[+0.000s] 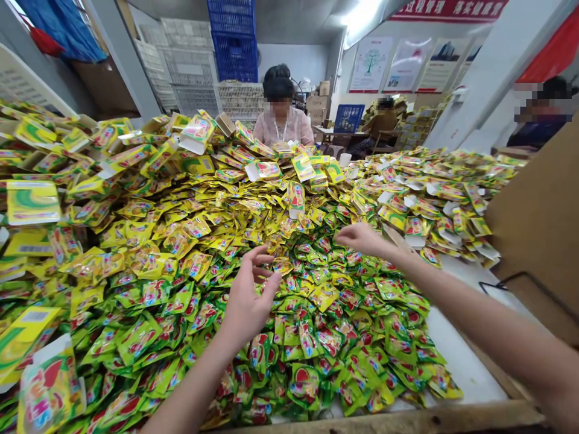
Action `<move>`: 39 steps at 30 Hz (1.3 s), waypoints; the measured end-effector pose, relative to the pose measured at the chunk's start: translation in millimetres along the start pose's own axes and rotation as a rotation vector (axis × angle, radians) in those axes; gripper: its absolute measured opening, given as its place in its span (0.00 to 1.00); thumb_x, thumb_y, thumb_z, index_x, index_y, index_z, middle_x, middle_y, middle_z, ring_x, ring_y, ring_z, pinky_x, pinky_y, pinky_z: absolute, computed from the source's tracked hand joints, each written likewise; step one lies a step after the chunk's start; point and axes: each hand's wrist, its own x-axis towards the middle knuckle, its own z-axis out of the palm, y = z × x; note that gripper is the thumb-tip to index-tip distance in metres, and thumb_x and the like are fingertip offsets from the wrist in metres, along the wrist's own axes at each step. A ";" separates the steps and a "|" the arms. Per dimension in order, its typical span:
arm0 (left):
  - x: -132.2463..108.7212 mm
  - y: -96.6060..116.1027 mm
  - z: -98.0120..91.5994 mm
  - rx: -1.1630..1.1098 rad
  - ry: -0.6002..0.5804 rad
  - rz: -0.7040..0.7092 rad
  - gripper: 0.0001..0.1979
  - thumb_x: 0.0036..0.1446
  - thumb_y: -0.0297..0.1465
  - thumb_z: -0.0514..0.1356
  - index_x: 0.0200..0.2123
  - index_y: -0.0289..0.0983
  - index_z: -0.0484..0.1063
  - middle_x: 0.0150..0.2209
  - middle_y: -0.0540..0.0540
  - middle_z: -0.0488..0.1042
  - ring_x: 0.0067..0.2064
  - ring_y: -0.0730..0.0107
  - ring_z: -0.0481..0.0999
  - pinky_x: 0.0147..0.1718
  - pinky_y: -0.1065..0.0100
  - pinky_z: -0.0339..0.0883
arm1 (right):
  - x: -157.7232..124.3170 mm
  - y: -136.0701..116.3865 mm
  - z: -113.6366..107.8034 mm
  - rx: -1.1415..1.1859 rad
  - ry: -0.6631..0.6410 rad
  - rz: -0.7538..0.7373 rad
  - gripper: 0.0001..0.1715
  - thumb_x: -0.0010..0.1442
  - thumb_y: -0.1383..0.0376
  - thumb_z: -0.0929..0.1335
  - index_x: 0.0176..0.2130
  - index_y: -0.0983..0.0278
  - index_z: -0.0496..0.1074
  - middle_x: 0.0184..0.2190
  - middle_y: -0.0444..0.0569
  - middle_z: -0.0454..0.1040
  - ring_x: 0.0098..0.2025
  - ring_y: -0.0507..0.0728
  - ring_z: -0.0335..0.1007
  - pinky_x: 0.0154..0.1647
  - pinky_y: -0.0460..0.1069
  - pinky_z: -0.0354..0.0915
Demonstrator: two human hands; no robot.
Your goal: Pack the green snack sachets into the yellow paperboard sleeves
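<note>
My left hand (249, 296) is over the middle of a heap of small candy sachets, its fingers and thumb apart and nothing visible between them. Green sachets (140, 337) with watermelon pictures lie below and around it. Farther right, my right hand (362, 239) hovers above the heap, its fingers bent and close together. Whether anything small is in those fingers is hidden. Yellow sachets (181, 241) fill the part of the heap beyond my hands. One yellow sachet (324, 295) lies on the green ones between my forearms.
Printed small boxes (33, 202) are piled at the left and back, and more flat boxes (416, 226) lie at the right. A large cardboard carton (538, 223) stands at the right edge. A wooden rim (407, 419) borders the white tabletop (452, 343). A co-worker (289, 123) sits opposite.
</note>
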 end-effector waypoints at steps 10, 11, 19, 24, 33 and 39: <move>121.3 -25.6 60.6 0.795 -0.170 0.147 0.20 0.56 0.33 0.58 0.50 0.29 0.62 0.49 0.32 0.69 0.52 0.52 0.68 0.48 0.55 0.65 | 13.9 -25.6 108.6 -0.029 -0.194 0.245 0.13 0.53 0.60 0.72 0.35 0.67 0.72 0.37 0.52 0.74 0.40 0.57 0.70 0.40 0.51 0.65; 126.6 -29.5 68.2 0.813 -0.166 0.154 0.20 0.55 0.31 0.59 0.49 0.28 0.64 0.50 0.29 0.68 0.53 0.48 0.67 0.47 0.53 0.64 | 9.5 -22.0 104.4 -0.001 -0.167 0.230 0.11 0.50 0.62 0.73 0.31 0.66 0.72 0.34 0.53 0.75 0.39 0.58 0.70 0.38 0.50 0.63; 120.0 -37.9 63.1 0.783 -0.292 0.383 0.06 0.56 0.24 0.56 0.34 0.33 0.73 0.35 0.41 0.74 0.37 0.61 0.76 0.35 0.64 0.71 | -38.8 4.0 49.1 0.297 0.097 0.215 0.10 0.49 0.59 0.67 0.27 0.63 0.65 0.22 0.42 0.65 0.27 0.53 0.61 0.28 0.48 0.55; 66.4 -18.3 42.0 0.669 -0.239 0.612 0.11 0.62 0.28 0.49 0.34 0.36 0.72 0.38 0.43 0.74 0.45 0.67 0.75 0.44 0.65 0.72 | -75.6 -14.3 37.4 0.586 0.049 0.190 0.15 0.50 0.54 0.67 0.23 0.62 0.63 0.20 0.42 0.67 0.25 0.53 0.64 0.27 0.48 0.61; 20.6 13.8 50.9 0.542 -0.559 1.008 0.17 0.64 0.27 0.44 0.34 0.36 0.72 0.38 0.41 0.77 0.48 0.65 0.75 0.45 0.62 0.73 | -120.7 -44.8 35.6 1.366 -0.307 0.375 0.24 0.49 0.45 0.68 0.29 0.63 0.72 0.26 0.48 0.76 0.29 0.54 0.72 0.28 0.49 0.69; 114.7 31.1 71.5 0.845 -0.682 0.644 0.07 0.58 0.26 0.55 0.34 0.41 0.72 0.35 0.48 0.74 0.37 0.71 0.73 0.38 0.68 0.68 | -118.2 -17.4 37.6 1.040 0.082 0.441 0.28 0.38 0.45 0.74 0.28 0.64 0.70 0.24 0.46 0.74 0.23 0.52 0.66 0.22 0.46 0.63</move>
